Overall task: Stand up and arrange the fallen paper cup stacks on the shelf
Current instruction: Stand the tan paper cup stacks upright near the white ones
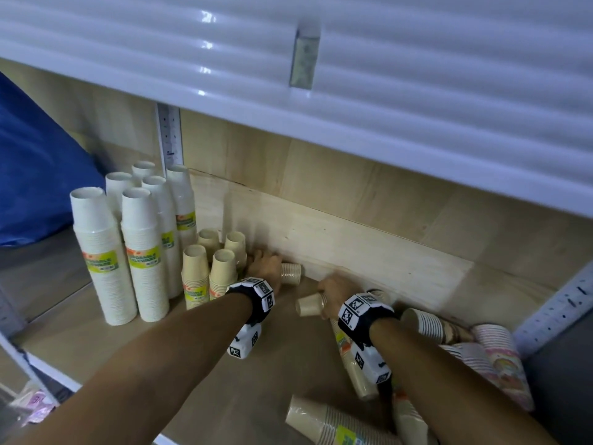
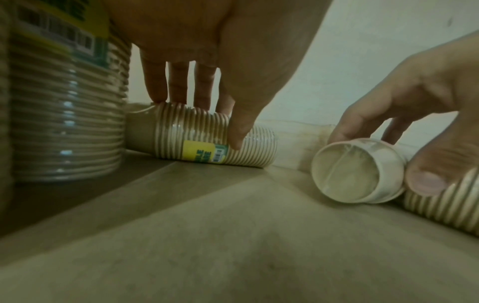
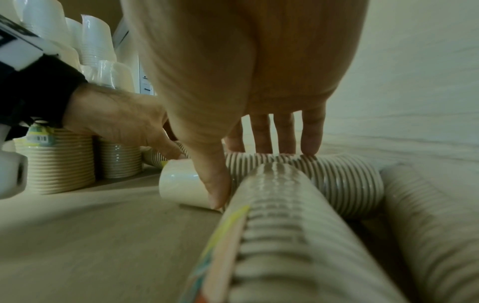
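A short tan cup stack [image 1: 291, 273] [image 2: 202, 139] lies on its side against the back panel of the wooden shelf [image 1: 128, 348]. My left hand [image 1: 266, 264] [image 2: 207, 123] grips it, fingers over the top and thumb in front. To its right, my right hand [image 1: 332, 292] [image 3: 246, 176] grips a second fallen tan stack [image 1: 309, 305] [image 2: 355, 172] [image 3: 344, 184] in the same way. Tall white stacks [image 1: 99, 252] and short tan stacks [image 1: 221, 274] stand upright at the left.
More fallen stacks lie at the right: a long tan one [image 1: 353, 358] [image 3: 272, 235] under my right wrist, one at the front edge [image 1: 327, 425], a striped one [image 1: 430, 324] and pink patterned ones [image 1: 500, 358]. A white upper shelf [image 1: 385, 91] overhangs. A blue bag [image 1: 32, 171] sits far left.
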The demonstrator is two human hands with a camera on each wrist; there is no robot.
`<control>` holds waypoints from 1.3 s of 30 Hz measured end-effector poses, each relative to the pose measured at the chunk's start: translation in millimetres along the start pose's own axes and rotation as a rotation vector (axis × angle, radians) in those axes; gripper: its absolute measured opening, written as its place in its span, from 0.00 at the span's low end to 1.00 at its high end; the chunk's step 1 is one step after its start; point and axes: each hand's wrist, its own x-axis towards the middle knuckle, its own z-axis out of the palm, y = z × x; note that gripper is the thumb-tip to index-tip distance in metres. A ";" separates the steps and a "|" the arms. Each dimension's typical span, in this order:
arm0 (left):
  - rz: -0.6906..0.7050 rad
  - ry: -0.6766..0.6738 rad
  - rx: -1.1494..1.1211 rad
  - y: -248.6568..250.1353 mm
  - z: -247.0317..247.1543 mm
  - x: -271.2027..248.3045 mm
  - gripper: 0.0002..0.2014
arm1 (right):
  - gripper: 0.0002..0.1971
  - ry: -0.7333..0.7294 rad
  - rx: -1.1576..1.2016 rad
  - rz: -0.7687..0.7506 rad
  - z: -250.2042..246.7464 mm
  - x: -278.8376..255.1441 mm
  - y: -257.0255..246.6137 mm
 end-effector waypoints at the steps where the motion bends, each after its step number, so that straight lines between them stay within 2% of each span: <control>1: 0.009 0.001 0.011 0.3 0.0 -0.2 0.23 | 0.18 -0.004 0.000 -0.002 -0.3 -0.3 0.5; 10: 0.070 -0.015 0.022 20.0 -0.9 -4.2 0.22 | 0.18 -0.015 -0.031 -0.004 -0.1 -4.6 7.0; 20: 0.178 -0.019 -0.031 44.4 1.3 -11.0 0.25 | 0.24 -0.009 -0.011 -0.012 0.9 -13.6 19.1; 24: 0.136 -0.071 -0.046 35.5 -0.4 -14.2 0.29 | 0.25 -0.023 -0.032 -0.007 1.3 -13.2 18.7; 29: 0.043 -0.093 -0.002 21.9 3.1 -18.3 0.23 | 0.30 -0.035 -0.106 -0.002 3.7 -13.8 15.5; 36: 0.086 -0.140 0.020 19.3 -5.5 -19.7 0.20 | 0.28 -0.047 -0.114 0.016 5.0 -15.5 12.3; 39: 0.067 -0.120 0.045 25.9 -14.5 -22.4 0.16 | 0.28 -0.015 -0.066 0.033 1.7 -18.2 13.5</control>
